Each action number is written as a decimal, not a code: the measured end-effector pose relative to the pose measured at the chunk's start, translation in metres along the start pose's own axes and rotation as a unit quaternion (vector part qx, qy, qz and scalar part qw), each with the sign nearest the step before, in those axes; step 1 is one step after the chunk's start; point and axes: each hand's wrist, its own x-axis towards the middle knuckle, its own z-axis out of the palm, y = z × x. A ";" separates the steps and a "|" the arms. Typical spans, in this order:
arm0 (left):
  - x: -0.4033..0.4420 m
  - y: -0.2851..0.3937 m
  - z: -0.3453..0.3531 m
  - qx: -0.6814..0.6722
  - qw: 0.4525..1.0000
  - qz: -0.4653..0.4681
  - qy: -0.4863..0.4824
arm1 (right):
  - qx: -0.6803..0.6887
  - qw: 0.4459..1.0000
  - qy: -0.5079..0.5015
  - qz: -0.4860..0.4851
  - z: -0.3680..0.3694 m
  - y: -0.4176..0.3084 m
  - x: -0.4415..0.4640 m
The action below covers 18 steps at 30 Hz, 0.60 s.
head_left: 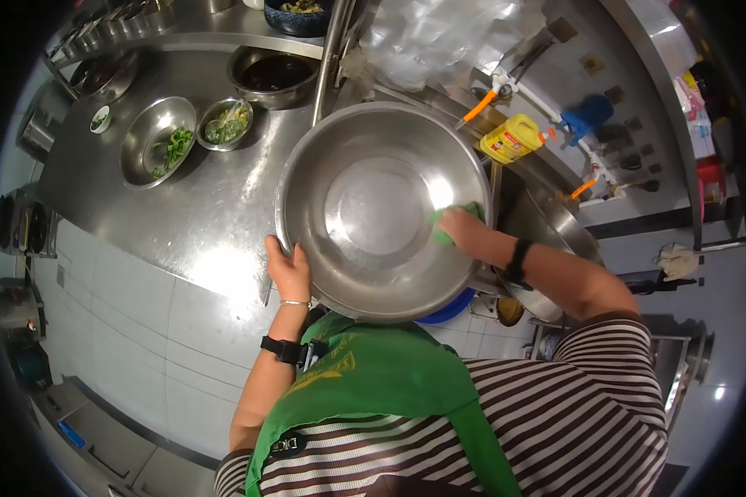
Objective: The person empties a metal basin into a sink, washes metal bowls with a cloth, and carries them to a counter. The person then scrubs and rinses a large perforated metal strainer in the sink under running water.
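Observation:
A large stainless steel basin (373,290) is tipped toward me, its shiny inside facing up. At the lower left of its rim, my left hand (288,269) grips the edge, thumb and fingers closed round it. My right hand (466,232) is inside the basin by the right wall, closed on a green cloth (443,235) that presses against the metal. Part of the cloth is hidden under the fingers. The basin holds nothing else that I can see.
Left of the basin is a steel counter (224,199) with a bowl of green vegetables (133,137), a smaller bowl (224,142) and a bowl of dark liquid (294,98). A yellow detergent bottle (512,139) and an orange-tipped tap (479,106) are beyond the rim; a wide pan (576,236) lies right.

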 end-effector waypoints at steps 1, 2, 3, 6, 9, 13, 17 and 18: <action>0.002 0.004 -0.001 0.018 1.000 0.016 0.011 | -0.126 0.991 0.050 0.015 0.013 -0.001 0.021; 0.002 -0.001 0.001 0.017 0.999 0.024 0.015 | -0.253 0.961 0.104 0.032 0.020 -0.008 0.041; 0.002 -0.011 0.008 0.036 0.995 0.079 0.057 | -0.104 0.975 0.084 -0.180 0.025 -0.028 0.056; -0.003 -0.005 0.005 0.033 0.998 0.038 0.035 | 0.131 0.949 0.118 -0.261 0.056 -0.129 0.107; -0.004 0.008 -0.002 0.035 0.996 -0.066 -0.050 | 0.135 0.889 0.349 -0.263 0.038 -0.151 0.187; -0.013 0.009 -0.002 0.053 0.998 0.016 -0.017 | 0.452 0.723 0.520 -0.054 -0.070 -0.101 0.221; -0.009 -0.001 -0.001 0.031 0.999 -0.020 -0.036 | 0.093 0.811 0.507 -0.277 -0.078 -0.159 0.171; -0.007 -0.001 0.000 0.020 0.998 -0.039 -0.049 | -0.020 0.777 0.498 -0.384 -0.073 -0.178 0.150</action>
